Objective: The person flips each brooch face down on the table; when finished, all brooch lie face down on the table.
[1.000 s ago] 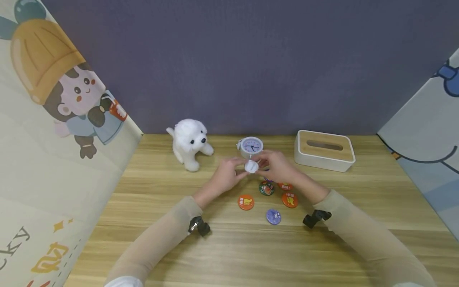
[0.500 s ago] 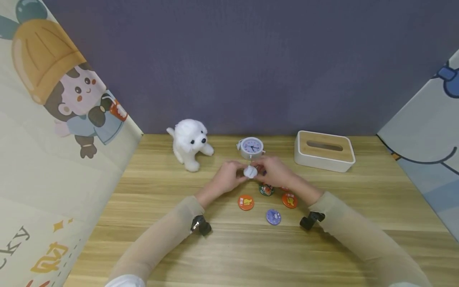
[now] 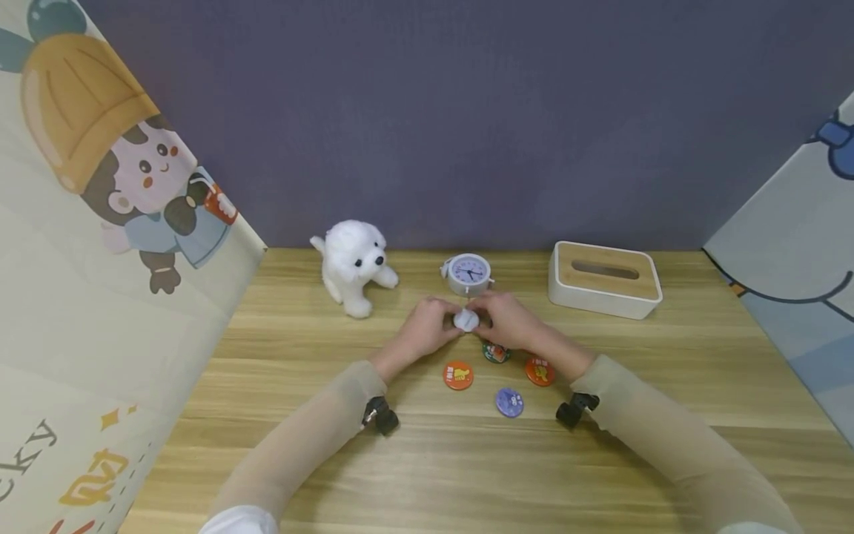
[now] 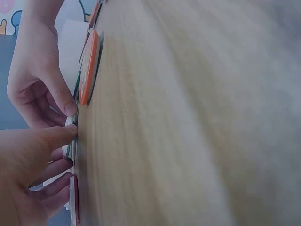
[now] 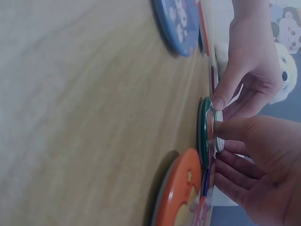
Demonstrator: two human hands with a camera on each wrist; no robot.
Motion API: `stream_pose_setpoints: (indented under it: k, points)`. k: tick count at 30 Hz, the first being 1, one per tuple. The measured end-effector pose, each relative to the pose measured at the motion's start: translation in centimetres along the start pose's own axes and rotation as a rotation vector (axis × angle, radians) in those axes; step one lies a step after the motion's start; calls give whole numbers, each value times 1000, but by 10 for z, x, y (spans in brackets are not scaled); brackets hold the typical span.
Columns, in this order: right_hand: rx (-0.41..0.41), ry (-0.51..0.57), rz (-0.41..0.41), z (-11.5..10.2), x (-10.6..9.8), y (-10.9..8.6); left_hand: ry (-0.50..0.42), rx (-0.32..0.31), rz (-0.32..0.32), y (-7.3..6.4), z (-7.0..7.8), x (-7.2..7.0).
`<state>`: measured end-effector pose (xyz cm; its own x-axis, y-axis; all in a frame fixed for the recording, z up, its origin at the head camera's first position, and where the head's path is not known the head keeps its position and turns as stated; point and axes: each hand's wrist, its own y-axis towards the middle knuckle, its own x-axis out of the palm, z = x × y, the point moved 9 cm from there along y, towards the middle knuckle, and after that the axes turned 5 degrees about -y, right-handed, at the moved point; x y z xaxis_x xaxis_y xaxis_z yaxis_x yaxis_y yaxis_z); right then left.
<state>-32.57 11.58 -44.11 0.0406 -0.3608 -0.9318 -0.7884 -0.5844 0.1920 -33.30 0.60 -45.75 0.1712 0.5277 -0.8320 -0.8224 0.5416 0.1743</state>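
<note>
Between both hands is a small white disc [image 3: 466,320], thin like a badge, low at the tabletop just in front of a white alarm clock [image 3: 469,273]. My left hand [image 3: 427,326] pinches its left side with thumb and fingers. Opposite, my right hand [image 3: 510,320] pinches the right side, thumb close to the other thumb. A green round badge [image 3: 497,352] lies partly under the right hand in the head view. Nearer lie an orange badge [image 3: 458,376], a second orange badge [image 3: 539,371] and a purple badge [image 3: 510,403], all flat on the wood.
A white plush dog [image 3: 353,267] sits at the back left of the wooden table [image 3: 440,467]. To the back right stands a white tissue box [image 3: 600,298] with a wood-coloured lid. A dark wall [image 3: 427,126] rises behind them.
Both hands have brought the white disc slightly toward me and down, away from the clock's front, and then kept nearly still. The right hand now hides an orange badge that was visible beside it.
</note>
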Motion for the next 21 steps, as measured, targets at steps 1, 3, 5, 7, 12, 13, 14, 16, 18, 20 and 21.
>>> stream_pose_setpoints:
  k: [1,3,5,7,12,13,14,16,18,20,21]
  points:
    - [2,-2,0,0,0,0,2,-2,1,0,0,0]
    - [9,0,-1,1,0,0,6,-6,1,1,1,1]
    - [13,-7,-4,2,1,0,11,-12,1,2,1,1]
    - [12,-21,-10,3,1,0,16,-17,2,2,2,0]
    - [20,10,-50,6,-4,-2,21,-43,2,0,5,0]
    - [26,20,-54,8,-6,-4,14,-44,0,0,7,0]
    - [32,32,-56,10,-9,-5,9,-43,-1,0,10,0]
    - [45,38,-45,16,-17,-10,1,-30,2,1,17,0]
    - [56,21,-34,23,-25,-16,-10,-6,7,4,25,0]
    - [67,7,-27,29,-31,-22,-7,11,8,7,31,1]
    - [71,1,-25,33,-33,-25,-6,14,7,9,34,3]
